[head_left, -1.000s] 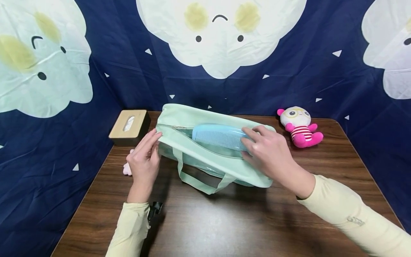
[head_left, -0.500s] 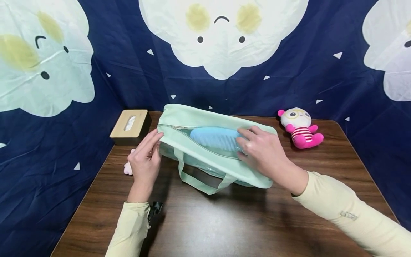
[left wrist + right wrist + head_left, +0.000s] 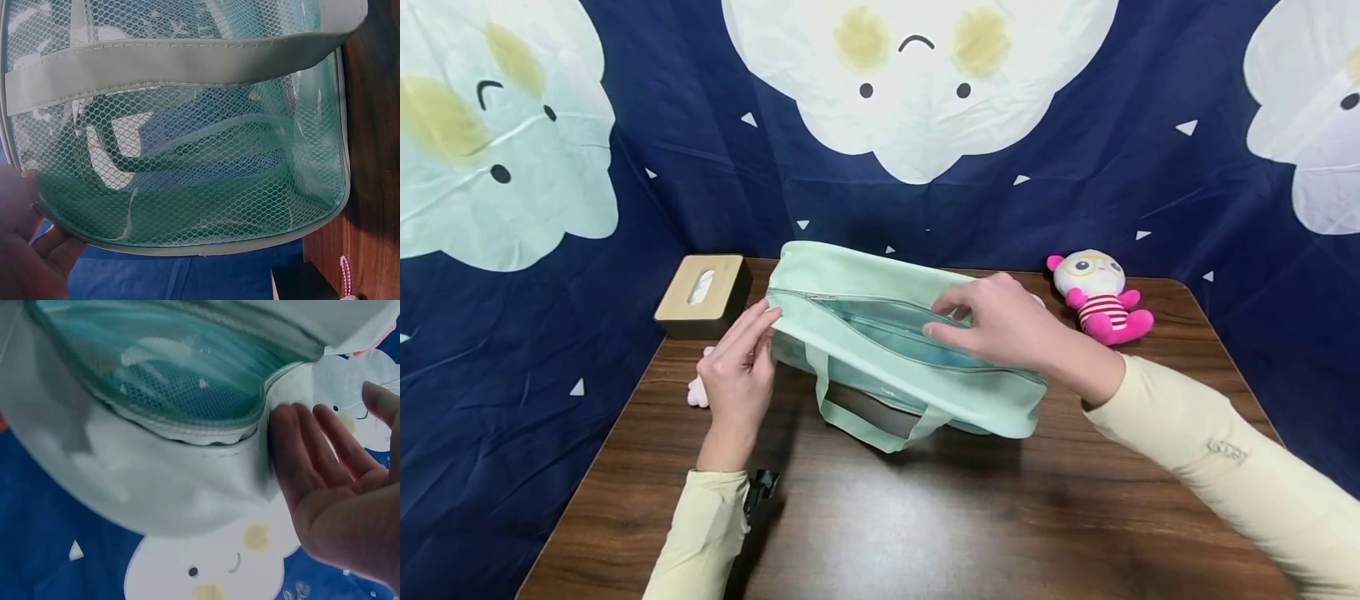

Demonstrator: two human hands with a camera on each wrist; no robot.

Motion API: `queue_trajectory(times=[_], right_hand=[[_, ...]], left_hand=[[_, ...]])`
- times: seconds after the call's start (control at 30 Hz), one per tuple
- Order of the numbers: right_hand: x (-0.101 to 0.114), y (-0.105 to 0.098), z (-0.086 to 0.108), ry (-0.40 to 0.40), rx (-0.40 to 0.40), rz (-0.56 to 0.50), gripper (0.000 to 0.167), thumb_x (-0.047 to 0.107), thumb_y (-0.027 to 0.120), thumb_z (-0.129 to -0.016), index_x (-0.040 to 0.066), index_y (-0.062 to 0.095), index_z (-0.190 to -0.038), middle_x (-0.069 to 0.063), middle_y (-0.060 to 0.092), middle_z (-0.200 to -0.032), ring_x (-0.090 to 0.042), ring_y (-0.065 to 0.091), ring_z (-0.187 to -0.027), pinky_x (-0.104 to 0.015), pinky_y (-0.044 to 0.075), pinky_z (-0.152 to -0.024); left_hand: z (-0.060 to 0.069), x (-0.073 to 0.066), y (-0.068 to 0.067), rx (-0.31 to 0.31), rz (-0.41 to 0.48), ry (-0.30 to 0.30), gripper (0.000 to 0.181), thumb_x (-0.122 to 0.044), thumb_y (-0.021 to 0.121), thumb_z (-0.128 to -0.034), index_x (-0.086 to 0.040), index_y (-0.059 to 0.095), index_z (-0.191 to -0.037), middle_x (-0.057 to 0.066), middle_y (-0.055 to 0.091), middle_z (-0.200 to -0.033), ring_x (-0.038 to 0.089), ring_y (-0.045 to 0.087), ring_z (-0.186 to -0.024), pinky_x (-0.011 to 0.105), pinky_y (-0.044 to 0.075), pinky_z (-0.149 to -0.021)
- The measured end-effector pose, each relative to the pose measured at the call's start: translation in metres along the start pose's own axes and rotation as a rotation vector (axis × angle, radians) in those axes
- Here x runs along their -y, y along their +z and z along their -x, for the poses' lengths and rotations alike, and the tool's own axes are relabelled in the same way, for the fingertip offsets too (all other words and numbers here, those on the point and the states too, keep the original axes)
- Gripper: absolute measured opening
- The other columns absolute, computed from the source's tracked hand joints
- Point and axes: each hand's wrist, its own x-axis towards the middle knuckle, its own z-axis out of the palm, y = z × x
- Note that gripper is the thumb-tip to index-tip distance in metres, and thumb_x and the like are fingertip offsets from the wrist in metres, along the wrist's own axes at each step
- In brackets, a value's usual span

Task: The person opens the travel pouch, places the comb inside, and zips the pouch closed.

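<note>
A mint-green zippered bag (image 3: 880,271) stands on the table, its top unzipped and gaping. At its left corner, my left hand (image 3: 737,379) pinches the edge; the left wrist view shows those fingers (image 3: 59,250) round the rim of the clear, mesh-patterned side. My right hand (image 3: 1007,325) is over the right part of the opening, holding nothing. Its fingers (image 3: 325,447) are nearly straight and lie against or close to the bag's rim in the right wrist view. The blue comb seen earlier cannot be made out clearly inside the bag.
A tissue box (image 3: 703,296) with a wooden top stands at the back left. Behind my left hand lies a small pale pink thing (image 3: 697,392), partly hidden. A pink and white plush toy (image 3: 1101,296) sits at the back right. The bag's handle (image 3: 865,429) hangs toward me.
The blue comb went down into the bag and left my right hand. That hand rose slightly and shifted left, its fingers now apart. My left hand stayed on the bag's corner.
</note>
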Motion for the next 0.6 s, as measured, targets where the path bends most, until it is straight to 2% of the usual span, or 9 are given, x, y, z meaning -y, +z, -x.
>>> queue_trajectory(times=[0.13,0.27,0.33,0.5,0.6], right_hand=[[0.0,-0.002,-0.022,0.06,0.148,-0.115,0.022,0.027,0.071,-0.097,0.01,0.082,-0.105,0.001,0.079,-0.091,-0.013,0.072,-0.081,-0.036,0.056,-0.076],[0.007,-0.003,-0.047,0.196,0.312,-0.225,0.03,0.032,0.062,-0.102,0.009,0.08,-0.112,-0.002,0.079,-0.092,-0.017,0.073,-0.086,-0.033,0.054,-0.076],[0.01,0.001,-0.059,0.276,0.379,-0.314,0.033,0.032,0.059,-0.104,0.007,0.077,-0.116,-0.005,0.078,-0.095,-0.02,0.074,-0.09,-0.031,0.056,-0.077],[0.017,0.018,-0.085,0.403,0.474,-0.525,0.036,0.027,0.051,-0.108,-0.002,0.071,-0.118,-0.008,0.071,-0.106,-0.023,0.069,-0.098,-0.03,0.056,-0.085],[0.022,0.029,-0.098,0.46,0.501,-0.593,0.038,0.025,0.047,-0.111,-0.005,0.068,-0.123,-0.015,0.071,-0.117,-0.024,0.069,-0.105,-0.032,0.056,-0.09]], left_hand=[[0.0,0.0,-0.001,0.009,-0.004,-0.003,0.02,0.009,0.07,-0.092,0.001,0.08,-0.108,0.018,0.075,-0.116,0.038,0.073,-0.108,0.009,0.044,-0.099],[0.0,0.0,-0.001,0.004,0.002,-0.007,0.02,0.009,0.07,-0.0921,0.001,0.08,-0.107,0.019,0.076,-0.116,0.039,0.073,-0.108,0.01,0.045,-0.099],[0.0,0.0,-0.001,0.002,0.005,-0.009,0.019,0.009,0.069,-0.0923,0.001,0.08,-0.106,0.019,0.076,-0.115,0.039,0.073,-0.107,0.01,0.045,-0.098],[0.0,0.0,0.0,-0.002,0.01,-0.006,0.018,0.009,0.07,-0.0924,0.001,0.08,-0.105,0.019,0.076,-0.115,0.039,0.073,-0.107,0.01,0.045,-0.098],[0.0,0.001,-0.001,-0.004,0.01,-0.002,0.018,0.009,0.07,-0.0922,0.002,0.08,-0.105,0.019,0.076,-0.114,0.039,0.073,-0.107,0.01,0.045,-0.099]])
